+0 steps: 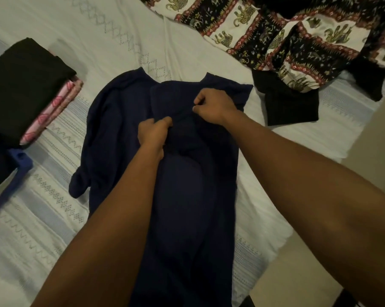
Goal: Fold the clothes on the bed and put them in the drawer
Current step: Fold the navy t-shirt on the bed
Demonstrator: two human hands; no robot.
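The navy shirt (111, 120) lies with bed sheet (54, 218) showing either side; left hand (154, 134) and right hand (213, 107) each pinch its fabric.

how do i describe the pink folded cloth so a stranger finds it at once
On the white bed sheet, look to the left edge. The pink cloth lies folded under a black garment, and it is the only pink piece there.

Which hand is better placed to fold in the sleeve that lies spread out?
Probably the left hand: it grips the navy shirt nearer the spread sleeve; the right hand pinches the far side.
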